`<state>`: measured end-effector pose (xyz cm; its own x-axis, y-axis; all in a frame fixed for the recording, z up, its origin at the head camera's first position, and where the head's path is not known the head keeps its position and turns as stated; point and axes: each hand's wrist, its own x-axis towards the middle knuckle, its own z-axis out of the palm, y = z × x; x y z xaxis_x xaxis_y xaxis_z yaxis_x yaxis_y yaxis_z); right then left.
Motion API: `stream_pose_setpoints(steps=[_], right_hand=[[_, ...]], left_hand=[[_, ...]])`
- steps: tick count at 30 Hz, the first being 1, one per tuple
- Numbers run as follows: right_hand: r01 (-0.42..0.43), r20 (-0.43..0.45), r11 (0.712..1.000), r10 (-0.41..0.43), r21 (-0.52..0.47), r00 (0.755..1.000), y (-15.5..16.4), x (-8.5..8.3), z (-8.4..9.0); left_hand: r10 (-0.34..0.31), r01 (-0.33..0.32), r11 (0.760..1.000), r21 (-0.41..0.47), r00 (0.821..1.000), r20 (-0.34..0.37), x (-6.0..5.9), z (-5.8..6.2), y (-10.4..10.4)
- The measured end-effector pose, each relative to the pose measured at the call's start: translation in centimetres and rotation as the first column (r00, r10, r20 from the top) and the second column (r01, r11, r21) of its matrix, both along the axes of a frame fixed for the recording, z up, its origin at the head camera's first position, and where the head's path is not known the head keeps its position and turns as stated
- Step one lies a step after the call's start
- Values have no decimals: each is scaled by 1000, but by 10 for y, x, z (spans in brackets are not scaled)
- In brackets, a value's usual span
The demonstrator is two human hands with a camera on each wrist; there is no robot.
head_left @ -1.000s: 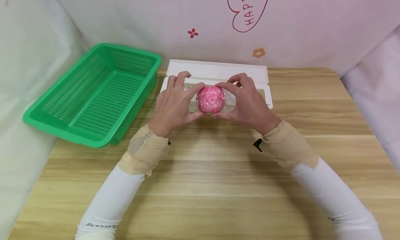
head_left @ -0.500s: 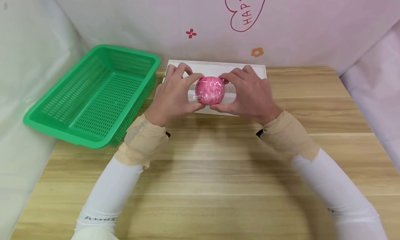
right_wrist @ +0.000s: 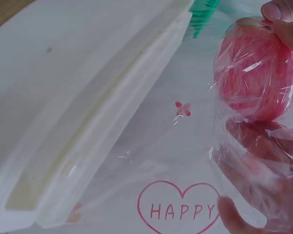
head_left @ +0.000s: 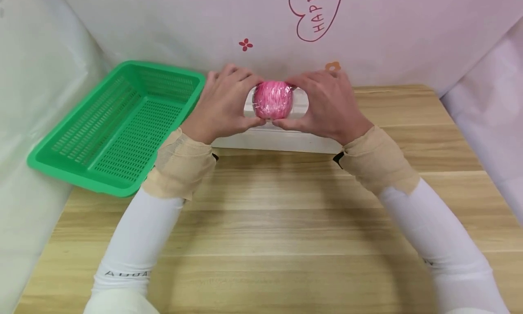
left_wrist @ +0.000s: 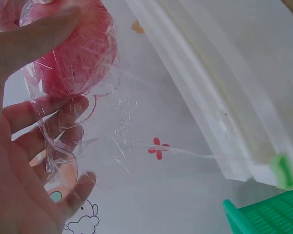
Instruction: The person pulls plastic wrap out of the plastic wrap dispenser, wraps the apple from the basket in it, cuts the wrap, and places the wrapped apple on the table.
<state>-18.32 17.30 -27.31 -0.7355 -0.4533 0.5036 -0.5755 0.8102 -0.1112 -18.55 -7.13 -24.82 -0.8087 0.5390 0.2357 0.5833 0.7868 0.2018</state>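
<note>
A pink-red apple [head_left: 273,100], wrapped in clear cling film [left_wrist: 123,131], is held up between both hands. My left hand [head_left: 224,100] grips its left side, thumb below and fingers above. On the other side my right hand [head_left: 328,102] grips it the same way. Wrinkled film drapes over the fingers in both wrist views. From the apple, film runs toward a long white cling film box [head_left: 282,141], which lies under and behind the hands. A blurred green piece [left_wrist: 284,171] shows at the box's end in the left wrist view.
A green plastic basket [head_left: 37,157] with slotted walls stands at the left of the wooden table [head_left: 261,223]. Behind the table hangs a white cloth [head_left: 180,27] printed with a heart and small flowers.
Both hands have moved away from me toward the back cloth with the apple. The box was lying with its lid spread open behind; now its white front side shows below the hands.
</note>
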Motion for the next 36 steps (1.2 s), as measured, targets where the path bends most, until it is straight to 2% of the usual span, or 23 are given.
stream_pose_setpoints(steps=[6,11,17,27,36], right_hand=[[38,32,999,-38,28,999,1,-10,11],[14,55,999,-16,33,998,-1,-20,21],[11,125,1000,-14,26,992,-3,-27,35],[-65,218,998,67,-16,974,0,-35,47],[-161,221,985,169,-54,960,-3,-41,56]], left_hand=[[-27,29,999,-42,999,45,-11,15,3],[-17,22,997,-73,997,71,-16,26,2],[-9,14,998,-56,996,94,-21,35,2],[-55,57,998,-11,987,149,-26,44,4],[-58,59,998,-10,992,114,-28,50,6]])
